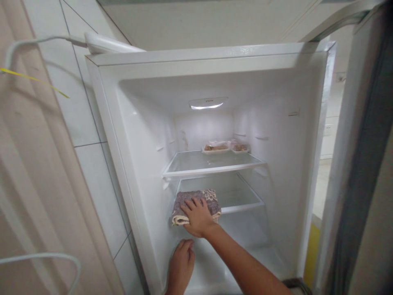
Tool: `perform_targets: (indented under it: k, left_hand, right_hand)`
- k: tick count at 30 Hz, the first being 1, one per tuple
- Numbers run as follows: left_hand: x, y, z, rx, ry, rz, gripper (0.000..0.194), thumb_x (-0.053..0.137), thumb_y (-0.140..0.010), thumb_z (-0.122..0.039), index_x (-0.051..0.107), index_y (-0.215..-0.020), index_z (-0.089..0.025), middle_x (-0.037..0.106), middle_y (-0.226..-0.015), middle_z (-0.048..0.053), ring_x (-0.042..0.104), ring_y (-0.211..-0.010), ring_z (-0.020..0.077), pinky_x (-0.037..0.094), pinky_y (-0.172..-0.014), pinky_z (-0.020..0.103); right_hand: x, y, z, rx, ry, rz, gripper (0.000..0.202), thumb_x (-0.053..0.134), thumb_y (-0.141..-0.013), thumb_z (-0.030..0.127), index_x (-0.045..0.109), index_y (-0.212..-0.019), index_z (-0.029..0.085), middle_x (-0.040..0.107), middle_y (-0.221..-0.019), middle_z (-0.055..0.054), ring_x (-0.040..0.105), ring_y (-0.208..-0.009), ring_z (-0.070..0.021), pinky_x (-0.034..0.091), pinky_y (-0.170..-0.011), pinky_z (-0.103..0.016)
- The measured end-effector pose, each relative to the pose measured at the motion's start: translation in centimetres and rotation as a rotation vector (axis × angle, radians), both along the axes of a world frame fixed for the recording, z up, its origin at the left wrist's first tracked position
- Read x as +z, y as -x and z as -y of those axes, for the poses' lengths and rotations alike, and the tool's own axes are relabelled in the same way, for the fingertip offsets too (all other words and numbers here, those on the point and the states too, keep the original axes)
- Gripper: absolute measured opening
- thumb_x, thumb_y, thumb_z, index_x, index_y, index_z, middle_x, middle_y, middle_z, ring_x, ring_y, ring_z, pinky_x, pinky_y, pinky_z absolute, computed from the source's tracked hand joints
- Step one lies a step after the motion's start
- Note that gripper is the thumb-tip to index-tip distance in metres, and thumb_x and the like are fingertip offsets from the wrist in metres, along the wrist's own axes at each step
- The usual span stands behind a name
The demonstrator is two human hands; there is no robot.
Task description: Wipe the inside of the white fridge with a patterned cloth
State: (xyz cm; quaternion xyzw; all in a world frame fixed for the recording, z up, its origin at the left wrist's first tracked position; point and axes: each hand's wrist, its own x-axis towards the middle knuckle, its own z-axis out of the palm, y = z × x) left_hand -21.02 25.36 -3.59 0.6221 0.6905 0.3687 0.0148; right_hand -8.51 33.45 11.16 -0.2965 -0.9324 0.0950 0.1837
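A grey folded cloth (181,198) with a cream pattern and a light edge is at the front left of the lower glass shelf (238,192). My right hand (198,217) grips it, fingers spread over its top; the hand's underside is hidden. Below the cloth, near the fridge's left inner wall, is my left hand (182,260). Its fingers are curled together and nothing shows in them. Around both hands is the open fridge (139,164), with white walls.
Two wrapped food trays (216,147) sit at the back of the upper shelf (211,162). A lamp (208,103) glows on the fridge ceiling. On the right stands the open door (353,164). A white cable (46,39) runs along the left.
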Motion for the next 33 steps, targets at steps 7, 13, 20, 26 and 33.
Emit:
perform_targets:
  k: [7, 13, 20, 26, 33]
  left_hand:
    - [4.6, -0.6, -1.5, 0.101, -0.182, 0.200, 0.027, 0.050, -0.078, -0.029, 0.073, -0.085, -0.018, 0.077, -0.093, 0.013, 0.072, -0.090, 0.0286, 0.058, -0.085, 0.046]
    - [6.7, -1.6, -0.7, -0.052, -0.253, 0.550, 0.042, 0.053, -0.079, -0.031, 0.068, -0.116, -0.018, 0.073, -0.123, 0.014, 0.070, -0.108, 0.0253, 0.057, -0.091, 0.039]
    - [8.1, -4.9, -1.2, -0.261, -0.144, 1.085, 0.071, 0.069, -0.077, -0.056, 0.053, -0.135, -0.019, 0.059, -0.144, 0.018, 0.056, -0.134, 0.0298, 0.043, -0.114, 0.046]
    - [11.9, -7.7, -0.3, -0.213, -0.196, 1.557, 0.052, 0.072, -0.080, -0.047, 0.062, -0.125, -0.023, 0.066, -0.136, 0.010, 0.063, -0.124, 0.0247, 0.051, -0.108, 0.039]
    - [16.7, -5.1, 0.4, 0.132, -0.394, 1.447, 0.036, 0.067, -0.082, -0.028, 0.065, -0.117, -0.023, 0.077, -0.108, 0.005, 0.071, -0.108, 0.0220, 0.055, -0.101, 0.042]
  right_hand:
    - [-1.0, -3.0, 0.7, 0.157, -0.010, -0.058, 0.065, 0.051, -0.090, 0.052, 0.040, -0.150, 0.031, 0.037, -0.163, -0.003, 0.024, -0.150, -0.0300, 0.005, -0.124, -0.056]
    - [-3.7, -7.5, 0.0, -0.166, -0.004, -0.197, 0.063, 0.053, -0.086, 0.036, 0.046, -0.148, 0.028, 0.042, -0.160, -0.003, 0.025, -0.151, -0.0273, 0.005, -0.126, -0.050]
    - [-2.6, -5.0, 0.7, -0.332, 0.289, -0.774, 0.046, 0.039, -0.088, 0.028, 0.068, -0.122, 0.018, 0.069, -0.128, -0.013, 0.059, -0.124, -0.0271, 0.039, -0.114, -0.046]
    - [-1.2, -3.4, 3.9, 0.001, 0.511, -0.721, 0.073, 0.058, -0.065, 0.016, 0.057, -0.138, 0.020, 0.053, -0.151, -0.010, 0.043, -0.143, -0.0286, 0.025, -0.124, -0.051]
    - [-6.5, -7.4, 5.0, -0.015, 0.548, -0.878, 0.069, 0.049, -0.063, 0.011, 0.063, -0.129, 0.025, 0.066, -0.136, -0.006, 0.061, -0.125, -0.0224, 0.048, -0.109, -0.044]
